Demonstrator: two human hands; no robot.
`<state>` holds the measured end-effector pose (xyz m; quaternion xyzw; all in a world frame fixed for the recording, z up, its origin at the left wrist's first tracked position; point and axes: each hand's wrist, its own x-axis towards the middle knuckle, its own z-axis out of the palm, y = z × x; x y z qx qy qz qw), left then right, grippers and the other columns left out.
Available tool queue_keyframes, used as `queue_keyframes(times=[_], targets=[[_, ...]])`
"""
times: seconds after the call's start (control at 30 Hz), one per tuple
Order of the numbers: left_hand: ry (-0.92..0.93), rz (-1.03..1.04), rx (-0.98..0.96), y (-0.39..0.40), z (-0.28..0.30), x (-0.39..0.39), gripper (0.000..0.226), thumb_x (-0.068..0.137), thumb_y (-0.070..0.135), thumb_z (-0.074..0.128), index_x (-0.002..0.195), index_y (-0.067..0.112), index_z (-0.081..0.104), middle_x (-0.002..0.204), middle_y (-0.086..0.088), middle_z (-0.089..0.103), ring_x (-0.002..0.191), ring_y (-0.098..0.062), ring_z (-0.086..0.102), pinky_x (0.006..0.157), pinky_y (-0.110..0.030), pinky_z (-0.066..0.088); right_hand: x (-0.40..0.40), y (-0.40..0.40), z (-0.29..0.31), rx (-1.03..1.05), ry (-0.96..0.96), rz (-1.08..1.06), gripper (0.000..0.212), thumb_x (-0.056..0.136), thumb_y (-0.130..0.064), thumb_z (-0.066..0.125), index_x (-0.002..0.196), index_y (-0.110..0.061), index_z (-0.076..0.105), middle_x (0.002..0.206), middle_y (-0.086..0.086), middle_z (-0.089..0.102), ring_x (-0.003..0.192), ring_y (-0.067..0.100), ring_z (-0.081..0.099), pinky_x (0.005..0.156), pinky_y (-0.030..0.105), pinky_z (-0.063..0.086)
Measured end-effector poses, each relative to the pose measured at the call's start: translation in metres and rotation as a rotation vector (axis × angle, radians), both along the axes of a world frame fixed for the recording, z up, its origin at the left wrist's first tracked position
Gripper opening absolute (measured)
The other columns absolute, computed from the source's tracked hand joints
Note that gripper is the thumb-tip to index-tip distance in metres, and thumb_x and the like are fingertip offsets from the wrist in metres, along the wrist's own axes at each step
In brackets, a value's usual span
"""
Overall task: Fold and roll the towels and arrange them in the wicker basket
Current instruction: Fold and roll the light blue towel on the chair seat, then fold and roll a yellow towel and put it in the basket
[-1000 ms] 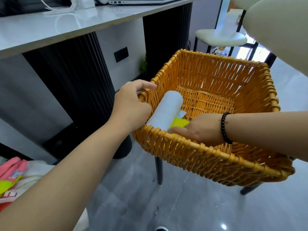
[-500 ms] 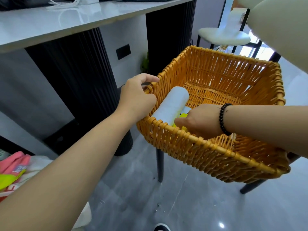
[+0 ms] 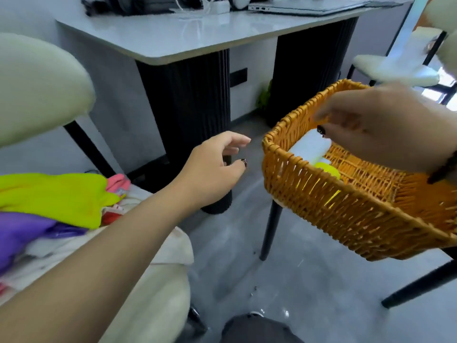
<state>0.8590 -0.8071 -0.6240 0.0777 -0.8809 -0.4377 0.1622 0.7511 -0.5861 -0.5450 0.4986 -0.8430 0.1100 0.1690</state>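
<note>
Head view: the left hand has a loose, spread grip, holding nothing, just left of the wicker basket. The right hand, blurred, hovers above the basket with fingers relaxed and empty. Inside lie a white rolled towel and a yellow towel. More towels are piled on a chair at left.

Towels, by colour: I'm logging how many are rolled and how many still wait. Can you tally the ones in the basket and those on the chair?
In the wicker basket:
White rolled towel: 1
Yellow rolled towel: 1
On the chair, unrolled, as far as shows:
Yellow-green towel: 1
Purple towel: 1
Pink towel: 1
Total: 5; cloth underneath is too jumbled to count.
</note>
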Motion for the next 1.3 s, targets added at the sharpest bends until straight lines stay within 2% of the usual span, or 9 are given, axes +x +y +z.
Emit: queue_keyframes(times=[0.1,0.3,0.5,0.6,0.7,0.87,1.03,1.17,1.3], targets=[[-0.008,0.056,0.026,-0.010,-0.006,0.051,0.036,0.089,0.007,0.060,0.115,0.032,0.063,0.115,0.018,0.064,0.111,0.003,0.057,0.097,-0.026,0.049,0.038,-0.029,-0.001,-0.025,-0.017,0.040,0.033,0.087,-0.033,0.047,0.107,-0.017,0.068,0.076,-0.010,0.061,0.070,0.017,0.063,0.066,0.039,0.058],[-0.024,0.196,0.115,-0.032,-0.024,0.163,0.040,0.087,-0.003,0.058,0.107,0.032,0.061,0.109,0.015,0.067,0.105,0.007,0.059,0.083,-0.009,0.046,0.122,-0.100,-0.046,-0.082,-0.262,0.204,0.021,0.088,-0.031,0.052,0.099,-0.021,0.067,0.073,-0.015,0.064,0.072,0.012,0.063,0.068,0.039,0.057],[-0.042,0.458,0.303,-0.059,-0.055,0.279,0.035,0.070,0.014,0.059,0.102,0.028,0.065,0.097,0.008,0.074,0.099,-0.006,0.067,0.086,-0.024,0.052,0.194,-0.172,-0.116,-0.082,-0.565,0.164,0.011,0.086,-0.026,0.057,0.091,-0.024,0.067,0.077,-0.016,0.063,0.074,0.011,0.061,0.071,0.035,0.055],[-0.053,0.545,0.334,-0.073,-0.064,0.317,0.036,0.082,-0.003,0.062,0.103,0.026,0.065,0.093,0.005,0.075,0.096,-0.010,0.068,0.088,-0.026,0.050,0.223,-0.196,-0.136,-0.038,-0.614,0.166,0.010,0.086,-0.027,0.056,0.088,-0.027,0.066,0.074,-0.017,0.060,0.083,0.012,0.060,0.075,0.035,0.054],[-0.024,0.623,0.410,-0.088,-0.070,0.332,0.041,0.087,-0.014,0.051,0.106,0.019,0.065,0.087,0.003,0.075,0.088,-0.007,0.068,0.077,-0.016,0.051,0.244,-0.210,-0.139,-0.013,-0.635,0.151,0.011,0.088,-0.028,0.055,0.086,-0.026,0.065,0.077,-0.015,0.064,0.081,0.012,0.061,0.073,0.032,0.053],[0.070,0.719,0.505,-0.100,-0.082,0.339,0.037,0.089,-0.012,0.047,0.104,0.017,0.064,0.086,0.003,0.073,0.080,-0.003,0.069,0.067,-0.016,0.049,0.266,-0.225,-0.140,0.010,-0.601,0.080,0.013,0.089,-0.028,0.053,0.087,-0.025,0.065,0.082,-0.012,0.069,0.079,0.007,0.060,0.058,0.013,0.042],[0.125,0.673,0.520,-0.115,-0.075,0.340,0.035,0.089,-0.011,0.047,0.102,0.018,0.063,0.089,0.003,0.072,0.077,-0.002,0.069,0.070,-0.018,0.048,0.279,-0.247,-0.160,-0.188,-0.772,0.077,0.015,0.085,-0.017,0.056,0.075,-0.026,0.063,0.075,-0.005,0.069,0.076,0.016,0.068,0.072,0.037,0.056],[0.169,0.659,0.491,-0.129,-0.070,0.349,0.035,0.087,-0.011,0.047,0.106,0.013,0.064,0.089,0.000,0.072,0.078,-0.005,0.069,0.067,-0.013,0.049,0.281,-0.256,-0.178,-0.316,-0.778,0.046,0.018,0.086,-0.017,0.059,0.075,-0.032,0.060,0.075,-0.007,0.069,0.073,0.013,0.068,0.073,0.036,0.056],[0.172,0.674,0.477,-0.142,-0.068,0.354,0.034,0.088,-0.011,0.048,0.105,0.012,0.065,0.089,-0.002,0.073,0.076,-0.005,0.069,0.068,-0.016,0.050,0.269,-0.280,-0.165,-0.556,-0.755,0.064,0.013,0.086,-0.013,0.061,0.081,-0.025,0.064,0.078,-0.002,0.069,0.073,0.016,0.068,0.075,0.035,0.055]])
